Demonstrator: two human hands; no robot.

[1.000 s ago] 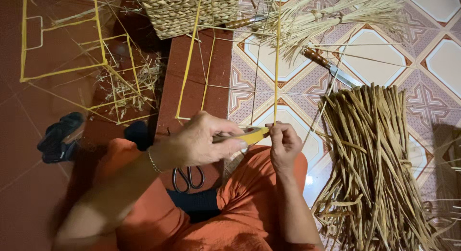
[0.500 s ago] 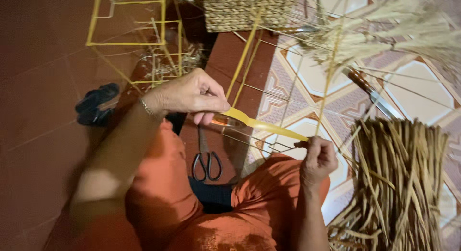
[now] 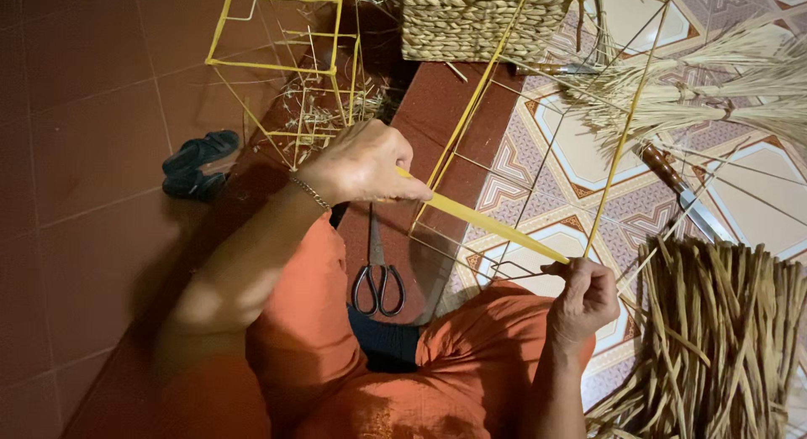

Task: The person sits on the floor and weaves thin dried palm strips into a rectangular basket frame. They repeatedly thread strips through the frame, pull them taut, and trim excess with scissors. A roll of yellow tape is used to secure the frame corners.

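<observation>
Packages: none in view.
Labels: none in view.
Signs: none in view.
Screens: none in view.

Left hand [image 3: 363, 163] pinches yellow strip [image 3: 487, 225] | right hand [image 3: 584, 296] grips its far end by wire frame [image 3: 538, 166] | scissors [image 3: 378, 279] on floor between knees; dried reed bundle [image 3: 723, 338] at right
</observation>
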